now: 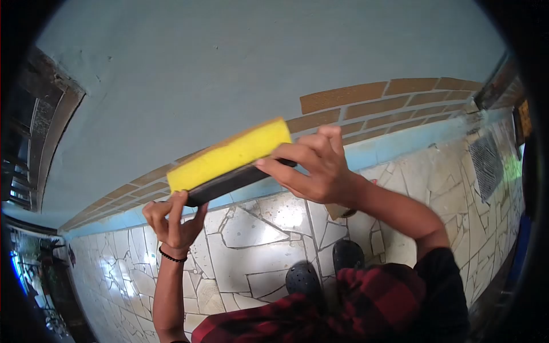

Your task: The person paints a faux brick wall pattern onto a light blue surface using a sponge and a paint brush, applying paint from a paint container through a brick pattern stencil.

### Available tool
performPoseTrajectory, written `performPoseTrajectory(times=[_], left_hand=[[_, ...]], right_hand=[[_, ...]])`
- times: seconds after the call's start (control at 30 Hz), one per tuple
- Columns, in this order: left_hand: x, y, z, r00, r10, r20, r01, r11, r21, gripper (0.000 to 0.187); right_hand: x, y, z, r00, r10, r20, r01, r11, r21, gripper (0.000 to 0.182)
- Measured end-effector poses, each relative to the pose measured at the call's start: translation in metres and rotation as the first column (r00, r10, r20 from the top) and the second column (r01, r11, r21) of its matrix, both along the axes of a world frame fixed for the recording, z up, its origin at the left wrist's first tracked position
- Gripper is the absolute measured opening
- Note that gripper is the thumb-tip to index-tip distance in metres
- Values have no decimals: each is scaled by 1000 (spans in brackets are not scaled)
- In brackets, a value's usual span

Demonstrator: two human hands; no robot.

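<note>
Both my hands hold a long yellow sponge block (231,153) with a black backing (237,182), tilted up to the right in front of the wall. Brown colour shows along the sponge's far edge. My left hand (173,220), a dark beaded bracelet at its wrist, pinches the block's lower left end. My right hand (317,166) grips the right end, fingers and thumb closed over the backing. Behind the sponge, rows of brown brick shapes (343,98) run along the lower part of the grey wall (189,74); the sponge hides some of them.
A light blue band (372,157) lines the wall's base above a stone-patterned tile floor (257,228). My dark shoes (349,255) stand on the tiles. At left is a window frame (60,131); at right, a doorway edge (494,86) and a grey mat (486,163).
</note>
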State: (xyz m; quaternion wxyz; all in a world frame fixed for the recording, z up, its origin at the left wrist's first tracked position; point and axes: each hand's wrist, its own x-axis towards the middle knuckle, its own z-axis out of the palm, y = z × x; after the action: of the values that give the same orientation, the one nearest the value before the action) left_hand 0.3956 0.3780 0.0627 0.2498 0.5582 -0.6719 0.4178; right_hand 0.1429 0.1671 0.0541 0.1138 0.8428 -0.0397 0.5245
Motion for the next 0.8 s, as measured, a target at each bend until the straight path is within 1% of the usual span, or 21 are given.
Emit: performPoseTrajectory(times=[0.03, 0.1, 0.13, 0.2, 0.23, 0.3, 0.4, 0.53, 0.63, 0.8], left_hand=[[-2, -4, -7, 1000, -8, 4, 8, 999, 31, 64], [-9, -14, -21, 1000, -4, -28, 6, 997, 79, 73], [-10, -19, -24, 1000, 4, -21, -3, 997, 82, 73], [-12, -30, -30, 1000, 29, -5, -29, 997, 76, 73], [-13, -35, -34, 999, 30, -36, -28, 997, 70, 73], [-16, -41, -40, 995, 38, -91, -31, 997, 68, 74], [-21, -46, -48, 975, 120, -185, -106, 991, 83, 72], [-30, -56, -49, 944, 183, -276, -167, 983, 80, 70], [-32, -63, -49, 932, 199, -302, -196, 980, 43, 68], [-34, -66, -53, 917, 208, -340, -199, 978, 59, 69]], right_hand=[[-1, -1, -9, 999, 29, 20, -30, 996, 80, 29], [-7, -2, -25, 997, 56, 59, -69, 968, 243, 35], [-9, -4, -29, 994, 77, 83, -97, 957, 274, 45], [-6, -8, -40, 988, 54, 147, -99, 943, 318, 48], [-5, -10, -44, 983, 41, 179, -101, 935, 339, 49], [-1, -14, -50, 984, 34, 172, -94, 932, 350, 49], [10, -18, -59, 981, 29, 191, -104, 914, 393, 48], [17, -24, -63, 978, 11, 206, -102, 894, 435, 49], [19, -27, -63, 977, 3, 212, -94, 902, 420, 49], [21, -31, -64, 979, 20, 205, -105, 904, 413, 50]])
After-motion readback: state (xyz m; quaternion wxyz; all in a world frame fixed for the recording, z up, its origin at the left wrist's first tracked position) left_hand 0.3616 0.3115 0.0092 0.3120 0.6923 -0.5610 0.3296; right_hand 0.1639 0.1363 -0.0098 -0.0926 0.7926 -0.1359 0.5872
